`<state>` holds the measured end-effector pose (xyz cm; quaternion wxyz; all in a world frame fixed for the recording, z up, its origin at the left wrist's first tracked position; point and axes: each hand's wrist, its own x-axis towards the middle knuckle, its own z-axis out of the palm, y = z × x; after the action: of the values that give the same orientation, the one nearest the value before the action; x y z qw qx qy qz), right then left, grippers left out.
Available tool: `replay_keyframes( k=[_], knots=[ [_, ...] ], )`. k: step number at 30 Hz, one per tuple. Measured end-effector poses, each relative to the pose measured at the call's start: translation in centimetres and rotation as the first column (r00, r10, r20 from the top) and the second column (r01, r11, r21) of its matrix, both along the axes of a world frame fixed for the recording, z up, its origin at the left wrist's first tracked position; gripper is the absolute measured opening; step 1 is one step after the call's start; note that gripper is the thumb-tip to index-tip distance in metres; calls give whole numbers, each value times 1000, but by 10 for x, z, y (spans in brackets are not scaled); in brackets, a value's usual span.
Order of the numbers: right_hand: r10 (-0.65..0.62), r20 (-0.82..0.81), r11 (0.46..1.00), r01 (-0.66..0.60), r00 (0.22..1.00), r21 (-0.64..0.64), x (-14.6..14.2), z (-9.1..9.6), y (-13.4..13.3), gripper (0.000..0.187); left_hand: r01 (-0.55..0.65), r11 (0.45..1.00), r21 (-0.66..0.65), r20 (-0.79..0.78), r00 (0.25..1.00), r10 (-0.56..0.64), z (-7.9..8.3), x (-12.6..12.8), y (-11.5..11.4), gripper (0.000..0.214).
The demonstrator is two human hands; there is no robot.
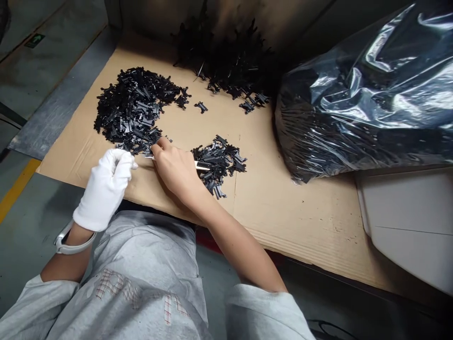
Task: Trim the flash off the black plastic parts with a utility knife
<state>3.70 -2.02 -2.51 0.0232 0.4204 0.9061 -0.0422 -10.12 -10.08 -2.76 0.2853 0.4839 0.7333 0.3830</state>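
My right hand (173,167) is bare and shut on a pair of metal tweezers (201,166), whose tips reach left past my fingers towards the edge of a large heap of small black plastic parts (132,111). My left hand (108,186) wears a white cotton glove, its fingertips bunched at that heap's lower edge. Whether they pinch a part is hidden. A smaller heap of the same parts (219,163) lies just right of my right hand. A single loose part (201,107) rests between the heaps.
A third, taller mass of black parts (226,61) rises at the back of the flattened cardboard sheet (283,222). A bulging black plastic bag (361,99) sits to the right, above a white container (406,226). A white band (72,241) circles my left wrist. Grey floor with a yellow line lies left.
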Motion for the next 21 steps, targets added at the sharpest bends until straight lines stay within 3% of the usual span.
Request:
replay_keyframes(
  k=[4,7,9,12,14,15,16,17,19,21],
  knots=[
    [62,-4,989,-60,998,133,13,-8,1,32,-17,1000,-20,31,999,18,-2,-5,0,23],
    [136,-81,946,-105,987,305,35,-8,-4,35,-3,1000,-19,132,991,5,-5,-3,2,24],
    [241,-171,866,-133,955,482,48,-5,-7,33,45,999,-26,196,980,-39,-6,3,5,25],
    [460,-196,667,-192,866,720,60,4,-10,18,158,985,-64,341,931,-127,-4,16,12,33],
    [558,-140,567,-252,818,784,64,9,-13,10,279,957,-83,523,830,-197,-2,24,17,38],
    [588,-124,544,-278,799,792,65,11,-14,7,338,938,-76,603,765,-227,0,28,18,39],
    [602,-138,551,-283,787,785,66,12,-17,5,383,922,-62,663,706,-249,3,31,19,38],
    [593,-197,591,-256,780,765,68,12,-19,6,405,913,-47,699,666,-260,5,34,19,38],
    [494,-430,766,-144,756,626,72,10,-26,22,394,919,-20,700,662,-268,11,39,17,39],
    [294,-673,932,-46,679,360,75,7,-34,40,370,929,1,657,700,-280,17,44,12,42]
  ],
)
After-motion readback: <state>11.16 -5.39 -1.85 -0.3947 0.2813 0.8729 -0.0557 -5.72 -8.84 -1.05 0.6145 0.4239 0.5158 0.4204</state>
